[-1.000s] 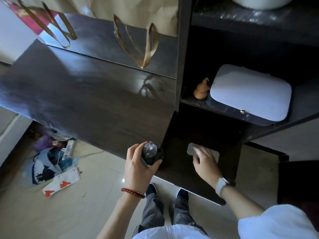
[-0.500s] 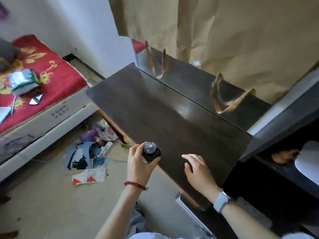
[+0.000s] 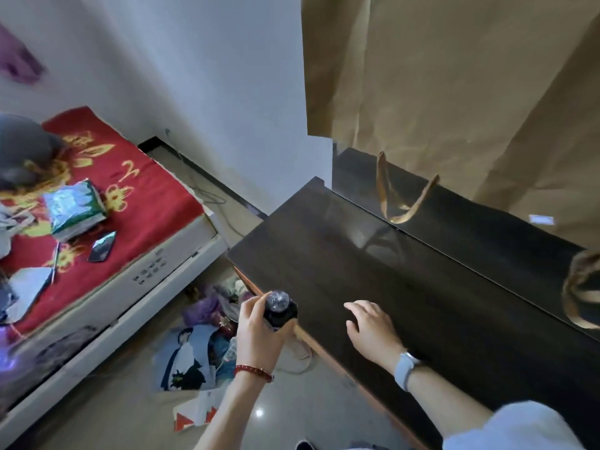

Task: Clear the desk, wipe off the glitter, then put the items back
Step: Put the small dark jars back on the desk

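My left hand (image 3: 258, 332) grips a small black object with a clear glittery ball on top (image 3: 278, 307), held at the front left edge of the dark wooden desk (image 3: 373, 271). Relaxed fingers of my right hand (image 3: 370, 326) rest on the desk top near its front edge, holding nothing. Only reflections show on the glossy desk surface around the hands.
A brown paper bag (image 3: 454, 92) with ribbon handles stands at the desk's back. At left a bed with a red blanket (image 3: 130, 190) carries a book (image 3: 73, 211), a phone (image 3: 102, 245) and a laptop. Papers and bags (image 3: 194, 358) litter the floor below the desk's left end.
The view has swung left from the shelf side to the desk's left end and the bed. My right hand left the grey cloth and now rests on the desk top. The left still holds the ball object.
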### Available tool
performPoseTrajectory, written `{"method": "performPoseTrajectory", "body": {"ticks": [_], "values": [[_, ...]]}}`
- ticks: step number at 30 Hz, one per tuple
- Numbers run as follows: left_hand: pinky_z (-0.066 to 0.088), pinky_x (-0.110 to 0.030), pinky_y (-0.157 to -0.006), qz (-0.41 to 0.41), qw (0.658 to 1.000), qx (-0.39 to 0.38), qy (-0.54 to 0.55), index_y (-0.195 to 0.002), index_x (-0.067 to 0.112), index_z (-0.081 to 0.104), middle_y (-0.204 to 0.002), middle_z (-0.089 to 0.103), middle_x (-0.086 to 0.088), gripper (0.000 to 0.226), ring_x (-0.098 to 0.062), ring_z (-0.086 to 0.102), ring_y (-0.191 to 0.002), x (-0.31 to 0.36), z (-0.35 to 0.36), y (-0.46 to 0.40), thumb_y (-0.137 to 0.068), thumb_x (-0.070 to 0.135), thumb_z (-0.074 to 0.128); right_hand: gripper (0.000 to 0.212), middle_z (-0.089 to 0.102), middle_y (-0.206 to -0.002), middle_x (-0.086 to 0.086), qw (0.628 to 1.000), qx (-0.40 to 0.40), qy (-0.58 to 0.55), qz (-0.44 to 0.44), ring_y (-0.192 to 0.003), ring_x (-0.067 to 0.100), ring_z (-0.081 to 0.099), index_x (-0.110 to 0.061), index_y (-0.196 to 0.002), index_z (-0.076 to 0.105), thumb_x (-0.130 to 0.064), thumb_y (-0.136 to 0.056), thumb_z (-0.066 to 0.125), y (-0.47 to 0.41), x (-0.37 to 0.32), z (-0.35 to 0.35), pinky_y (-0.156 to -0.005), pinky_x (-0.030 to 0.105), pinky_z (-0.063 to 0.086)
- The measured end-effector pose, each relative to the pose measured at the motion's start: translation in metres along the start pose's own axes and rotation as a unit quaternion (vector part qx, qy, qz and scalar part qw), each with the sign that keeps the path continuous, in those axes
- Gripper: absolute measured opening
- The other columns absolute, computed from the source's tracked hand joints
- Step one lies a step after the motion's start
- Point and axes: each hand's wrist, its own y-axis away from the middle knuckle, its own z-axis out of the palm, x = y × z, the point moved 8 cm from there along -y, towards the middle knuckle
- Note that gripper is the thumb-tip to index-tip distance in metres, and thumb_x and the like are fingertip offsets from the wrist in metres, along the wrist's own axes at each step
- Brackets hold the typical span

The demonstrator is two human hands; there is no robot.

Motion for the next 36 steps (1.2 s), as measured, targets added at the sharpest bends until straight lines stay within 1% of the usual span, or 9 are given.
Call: {"method": "performPoseTrajectory", "body": {"ticks": [4, 7, 10, 14, 16, 20, 28, 33, 36], "values": [[0.043, -0.027, -0.088, 0.007, 1.0, -0.026, 0.003, -0.111, 0.008, 0.059, -0.104, 0.05, -0.002, 0.056, -0.016, 0.049, -0.096, 0.001, 0.018, -0.066, -0.061, 0.017, 0.083, 0.051, 0.025, -0.149, -0.001, 0.998, -0.037, 0.032, 0.05, -0.139, 0.021, 0.015, -0.025, -0.139, 0.028, -0.033, -0.091, 0.042, -0.069, -0.003, -0.004, -0.113, 0.047, 0.015], [0.037, -0.02, -0.087, 0.012, 0.999, -0.037, -0.008, -0.112, 0.011, 0.059, -0.104, 0.047, 0.001, 0.055, -0.012, 0.047, -0.094, 0.007, 0.037, -0.109, -0.063, 0.019, 0.081, 0.059, 0.008, -0.154, 0.001, 0.995, -0.064, 0.042, 0.066, -0.141, 0.025, 0.002, -0.027, -0.142, 0.017, -0.037, -0.09, 0.043, -0.115, 0.0, -0.008, -0.113, 0.054, 0.006], [0.029, -0.008, -0.081, 0.016, 0.998, -0.057, -0.008, -0.113, 0.012, 0.059, -0.104, 0.044, 0.005, 0.054, -0.008, 0.045, -0.095, 0.008, 0.056, -0.15, -0.064, 0.019, 0.081, 0.069, -0.005, -0.155, 0.006, 0.991, -0.091, 0.053, 0.088, -0.141, 0.03, -0.008, -0.029, -0.143, 0.008, -0.041, -0.088, 0.047, -0.146, 0.004, -0.006, -0.112, 0.057, 0.004], [0.028, -0.008, -0.08, 0.022, 0.992, -0.126, -0.021, -0.115, 0.014, 0.058, -0.109, 0.049, 0.004, 0.056, -0.013, 0.05, -0.101, 0.009, 0.09, -0.203, -0.064, 0.021, 0.08, 0.079, -0.014, -0.154, 0.007, 0.985, -0.114, 0.078, 0.102, -0.14, 0.033, -0.016, -0.031, -0.144, 0.0, -0.04, -0.086, 0.054, -0.177, 0.007, -0.004, -0.111, 0.059, 0.002], [0.029, -0.008, -0.082, 0.027, 0.987, -0.157, -0.026, -0.115, 0.014, 0.057, -0.116, 0.052, 0.0, 0.056, -0.015, 0.051, -0.106, 0.007, 0.107, -0.233, -0.064, 0.02, 0.08, 0.085, -0.017, -0.154, 0.008, 0.982, -0.128, 0.088, 0.111, -0.139, 0.033, -0.017, -0.032, -0.144, -0.004, -0.04, -0.085, 0.057, -0.188, 0.006, -0.005, -0.111, 0.06, 0.001], [0.036, -0.022, -0.094, 0.056, 0.971, -0.228, -0.047, -0.118, 0.011, 0.056, -0.123, 0.053, -0.005, 0.06, -0.021, 0.051, -0.112, 0.009, 0.144, -0.281, -0.064, 0.018, 0.08, 0.093, -0.017, -0.154, 0.007, 0.972, -0.161, 0.086, 0.15, -0.14, 0.034, -0.017, -0.03, -0.144, -0.006, -0.04, -0.081, 0.062, -0.202, 0.009, 0.0, -0.111, 0.06, 0.002], [0.034, -0.016, -0.084, 0.145, 0.926, -0.347, -0.047, -0.112, 0.012, 0.055, -0.118, 0.06, -0.004, 0.051, -0.024, 0.055, -0.108, 0.025, 0.195, -0.332, -0.065, 0.008, 0.076, 0.096, -0.012, -0.155, 0.006, 0.965, -0.173, 0.063, 0.189, -0.14, 0.033, -0.014, -0.03, -0.144, 0.003, -0.033, -0.076, 0.07, -0.209, 0.012, 0.002, -0.112, 0.06, 0.004], [0.036, -0.03, -0.099, 0.17, 0.901, -0.392, -0.072, -0.127, 0.015, 0.046, -0.127, 0.054, -0.011, 0.063, -0.029, 0.048, -0.118, 0.03, 0.211, -0.344, -0.071, 0.007, 0.073, 0.096, -0.009, -0.155, 0.004, 0.967, -0.163, 0.056, 0.189, -0.141, 0.032, -0.011, -0.03, -0.144, 0.006, -0.032, -0.074, 0.072, -0.209, 0.012, 0.001, -0.111, 0.06, 0.005], [0.036, -0.037, -0.106, 0.162, 0.899, -0.401, -0.068, -0.131, 0.015, 0.042, -0.136, 0.049, -0.008, 0.066, -0.028, 0.045, -0.125, 0.029, 0.219, -0.35, -0.073, 0.004, 0.07, 0.097, -0.008, -0.155, 0.005, 0.966, -0.163, 0.057, 0.19, -0.141, 0.033, -0.01, -0.029, -0.144, 0.007, -0.031, -0.073, 0.073, -0.21, 0.012, 0.001, -0.111, 0.061, 0.006]]}}
